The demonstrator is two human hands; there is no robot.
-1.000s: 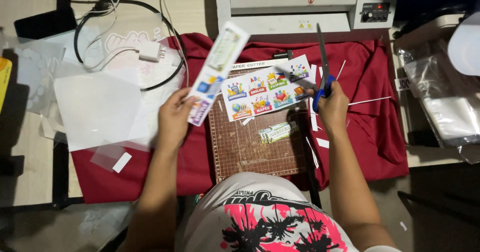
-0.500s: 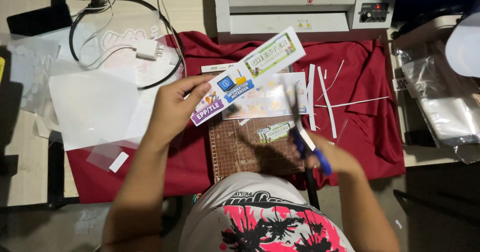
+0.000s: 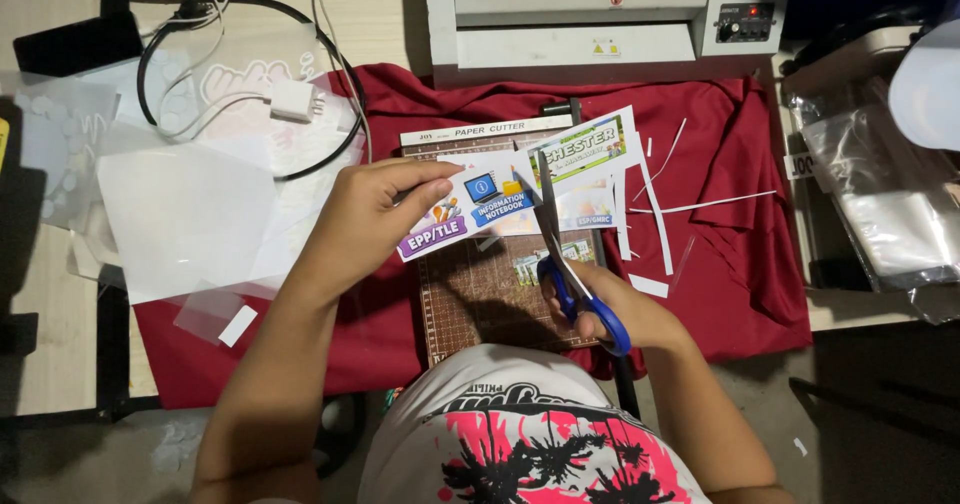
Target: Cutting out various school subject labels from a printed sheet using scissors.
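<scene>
Above the paper cutter (image 3: 490, 294), we judge the label strip (image 3: 520, 184) light, glossy, floppy; left hand (image 3: 365, 219) pinches its end; right hand (image 3: 625, 309) fingers closed through scissors (image 3: 565, 264).

Craft desk: laminator (image 3: 575, 9), paper cutter (image 3: 500, 294)

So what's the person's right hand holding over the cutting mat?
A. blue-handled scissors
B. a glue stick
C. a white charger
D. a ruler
A: the right hand grips blue-handled scissors, blades up at the printed label strip that the left hand holds.
</scene>
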